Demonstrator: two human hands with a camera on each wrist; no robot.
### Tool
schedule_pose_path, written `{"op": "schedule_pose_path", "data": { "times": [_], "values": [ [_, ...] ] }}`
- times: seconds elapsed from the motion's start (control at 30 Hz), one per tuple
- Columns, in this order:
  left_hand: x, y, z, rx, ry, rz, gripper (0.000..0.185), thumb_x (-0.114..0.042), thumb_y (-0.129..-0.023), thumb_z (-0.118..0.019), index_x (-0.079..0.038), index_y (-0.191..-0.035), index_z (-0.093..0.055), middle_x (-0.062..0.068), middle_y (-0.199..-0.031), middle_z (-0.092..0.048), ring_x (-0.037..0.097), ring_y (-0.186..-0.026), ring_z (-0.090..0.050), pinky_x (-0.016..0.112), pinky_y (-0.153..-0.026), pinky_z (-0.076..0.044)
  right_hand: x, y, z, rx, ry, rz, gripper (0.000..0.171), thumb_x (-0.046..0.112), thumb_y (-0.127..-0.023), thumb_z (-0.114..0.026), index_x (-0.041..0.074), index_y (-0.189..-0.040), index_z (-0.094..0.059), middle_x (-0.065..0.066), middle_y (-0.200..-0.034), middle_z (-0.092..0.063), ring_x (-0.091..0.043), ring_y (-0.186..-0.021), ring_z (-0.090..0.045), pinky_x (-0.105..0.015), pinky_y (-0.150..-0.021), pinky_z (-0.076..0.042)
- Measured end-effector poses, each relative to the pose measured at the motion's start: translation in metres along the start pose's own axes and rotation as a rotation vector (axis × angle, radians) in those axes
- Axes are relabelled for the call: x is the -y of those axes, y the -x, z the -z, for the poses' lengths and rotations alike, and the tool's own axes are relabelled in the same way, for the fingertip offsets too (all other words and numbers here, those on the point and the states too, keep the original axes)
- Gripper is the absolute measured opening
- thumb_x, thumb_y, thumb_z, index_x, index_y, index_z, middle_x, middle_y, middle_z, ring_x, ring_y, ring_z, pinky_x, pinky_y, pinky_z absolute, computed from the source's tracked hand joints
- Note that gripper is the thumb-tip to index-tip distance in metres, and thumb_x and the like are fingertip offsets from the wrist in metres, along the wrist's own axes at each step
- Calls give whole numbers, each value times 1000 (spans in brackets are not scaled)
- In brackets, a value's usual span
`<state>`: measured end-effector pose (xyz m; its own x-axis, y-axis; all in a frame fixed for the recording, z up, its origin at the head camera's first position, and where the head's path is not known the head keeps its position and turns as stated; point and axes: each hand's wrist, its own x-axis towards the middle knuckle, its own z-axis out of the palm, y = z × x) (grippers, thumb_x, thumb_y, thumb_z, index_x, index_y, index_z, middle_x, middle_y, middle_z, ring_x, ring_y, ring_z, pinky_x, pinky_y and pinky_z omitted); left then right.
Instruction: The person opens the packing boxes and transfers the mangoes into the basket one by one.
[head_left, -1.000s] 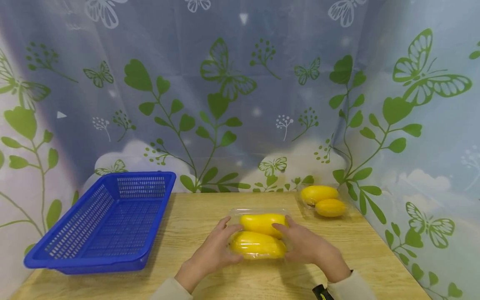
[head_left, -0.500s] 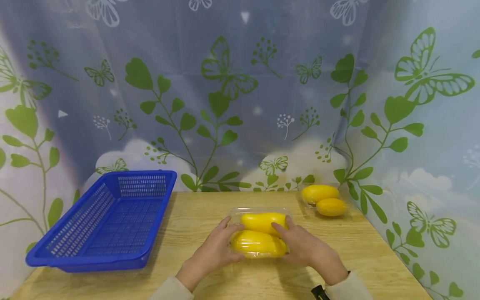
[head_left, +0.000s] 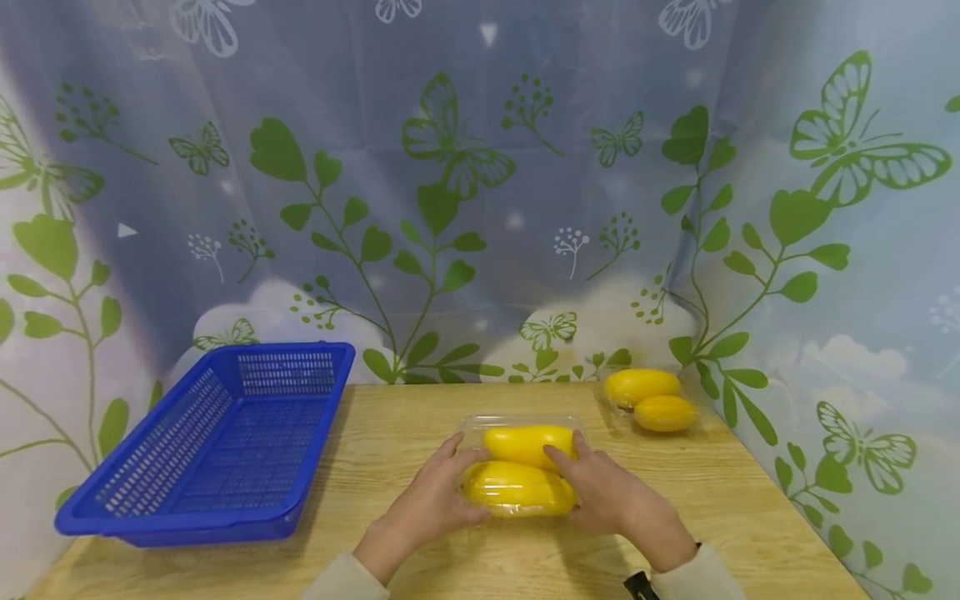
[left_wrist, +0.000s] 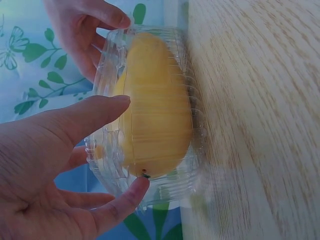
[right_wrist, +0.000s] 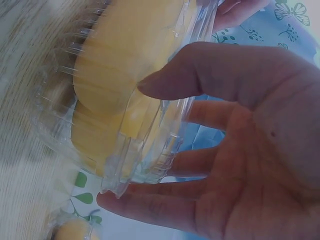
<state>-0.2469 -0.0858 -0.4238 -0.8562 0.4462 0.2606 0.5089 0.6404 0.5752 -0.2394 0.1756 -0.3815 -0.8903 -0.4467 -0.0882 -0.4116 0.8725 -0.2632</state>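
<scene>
Pretty much nothing has shifted over the last second: both hands sit on the same clear box as before, and the view has only drifted a hair.

Counting things up: two clear plastic clamshell boxes, four yellow mangoes, one blue basket. The near clamshell (head_left: 521, 468) sits on the wooden table (head_left: 390, 433) right in front of the person and holds two mangoes (head_left: 517, 487) lying side by side. The left hand (head_left: 429, 505) holds its left end, thumb on the lid and fingers curled under the rim, which the left wrist view shows clearly. The right hand (head_left: 611, 497) does the same at the right end, thumb pressed on top and fingers wrapped round the edge. So each grip is closed on that box.

The second clamshell (head_left: 649, 400) sits well apart at the back right corner of the table, near the butterfly-print curtain (head_left: 480, 208), also with two mangoes in it. The blue slotted basket (head_left: 217, 442) sits at the left edge of the table with nothing visible inside.
</scene>
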Motion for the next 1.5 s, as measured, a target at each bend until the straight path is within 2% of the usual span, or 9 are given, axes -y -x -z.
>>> {"op": "schedule_pose_path", "data": {
  "times": [0.17, 0.27, 0.5, 0.73, 1.13, 1.5],
  "values": [
    [1, 0, 0, -2, -11, -2, 68, -23, -79, -90, -8, -140, -61, 28, -155, -47, 53, -146, -40, 66, -104, -50, 1, -2, -2, -25, 18, 2, 77, 4, -83, -82, 3, -152, -47, -48, -155, -25, -62, -119, -55, -63, -93, -54],
    [1, 1, 0, -2, -15, -2, 68, -22, -79, -90, -8, -139, -62, 28, -155, -47, 53, -146, -40, 66, -104, -50, 5, -3, -6, -40, 29, -28, 76, 2, -83, -81, 5, -152, -48, -48, -155, -27, -63, -121, -54, -64, -93, -55],
    [0, 1, 0, 2, -19, -3, 68, -22, -80, -89, -7, -140, -61, 27, -155, -48, 53, -145, -40, 65, -104, -51, 14, -5, -13, -86, 142, -61, 74, -4, -82, -80, 4, -149, -50, -48, -148, -37, -62, -111, -59, -55, -73, -60],
    [-1, 2, 0, 17, -21, 5, 68, -23, -80, -89, -7, -140, -61, 32, -156, -42, 56, -143, -42, 66, -103, -51, 14, -4, -12, -93, 158, -58, 74, -4, -80, -83, 4, -147, -52, -48, -146, -41, -61, -109, -60, -59, -79, -60],
    [-1, 1, 1, 6, -41, -5, 69, -24, -80, -90, -6, -140, -61, 26, -154, -49, 53, -145, -41, 63, -103, -52, 13, -6, -11, -116, 207, -31, 75, -6, -78, -84, 4, -146, -54, -46, -144, -46, -57, -104, -64, -57, -79, -61],
    [2, 0, 1, 16, -37, 7, 69, -25, -80, -90, -7, -141, -61, 26, -155, -47, 52, -146, -41, 63, -105, -51, 13, -5, -10, -93, 186, -36, 74, -11, -79, -79, 4, -147, -53, -47, -145, -44, -59, -107, -62, -57, -80, -61]
  ]
}}
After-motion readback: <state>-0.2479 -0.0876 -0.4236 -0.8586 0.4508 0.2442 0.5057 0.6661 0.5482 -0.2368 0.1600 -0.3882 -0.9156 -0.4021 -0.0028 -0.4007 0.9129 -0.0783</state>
